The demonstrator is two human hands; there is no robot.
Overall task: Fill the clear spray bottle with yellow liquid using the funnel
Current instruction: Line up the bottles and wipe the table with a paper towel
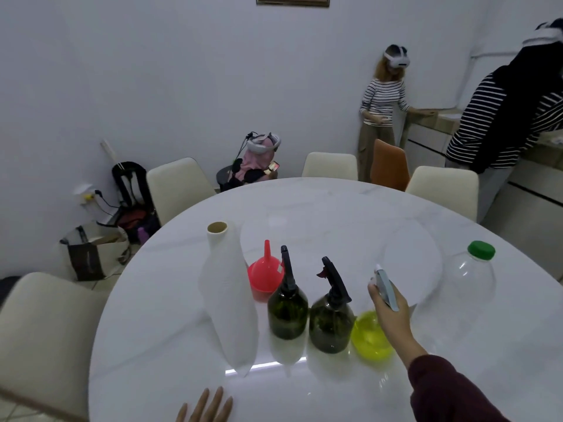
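My right hand [391,309] is closed around the pale grey sprayer head [386,288] of a spray bottle whose round body [370,336] looks bright yellow; the bottle stands on the white table [335,208]. A red funnel [265,274] rests wide end down, spout up, behind two dark green spray bottles [288,309] [331,321] with black heads. A large clear bottle with a green cap [470,278] stands at the right. My left hand [207,406] lies flat on the table's near edge, fingers apart, holding nothing.
A tall white paper roll [228,296] stands left of the green bottles. Cream chairs [178,184] ring the round table. Bags [91,254] lie on the floor at left. Two people in striped tops [382,105] [502,117] stand by a counter at the back right.
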